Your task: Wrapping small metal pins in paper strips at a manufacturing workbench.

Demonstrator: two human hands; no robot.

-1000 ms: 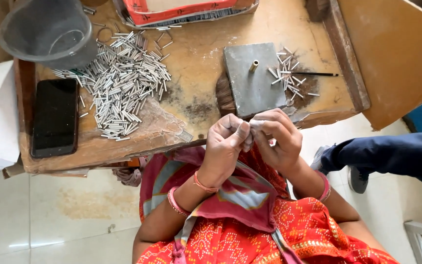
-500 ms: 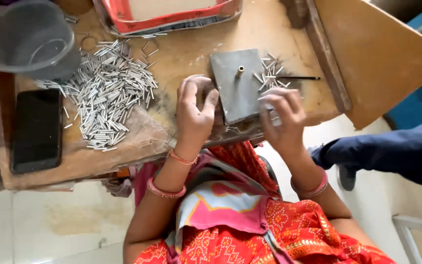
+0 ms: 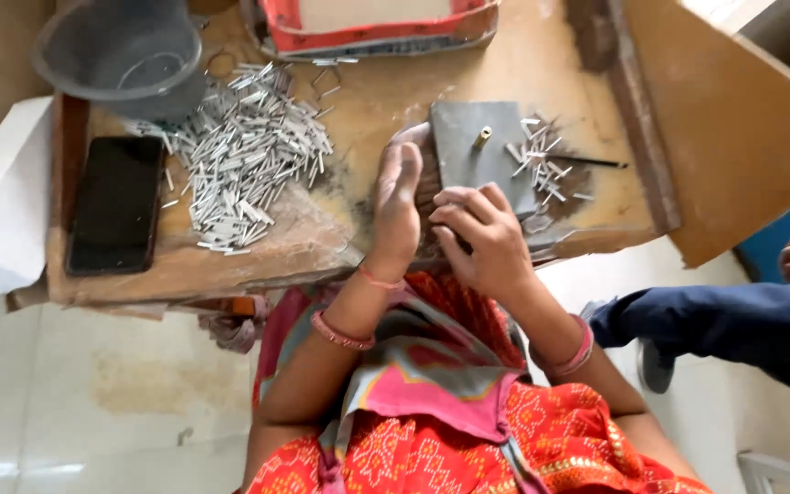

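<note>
Flat grey metal plate [image 3: 468,146] with a brass peg [image 3: 482,137] near your surface's [image 3: 368,82] front edge, your left hand [image 3: 398,206] flat-open beside it, your right hand's [image 3: 486,233] curled grip unclear, loose silvery tubes [image 3: 244,155] heaped left.

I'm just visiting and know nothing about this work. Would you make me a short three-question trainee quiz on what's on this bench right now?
1. True or false: the black phone lies among the big pile of silvery pins.
2. What stands upright on the grey metal plate?
A. a brass-coloured peg
B. a pencil
C. a cup
3. Which of the worker's hands, left hand or right hand, lies over the plate's near edge?

Key
1. False: it lies apart, to the left of the pile.
2. A, the brass-coloured peg.
3. The right hand; the left is at the plate's left edge.
</note>
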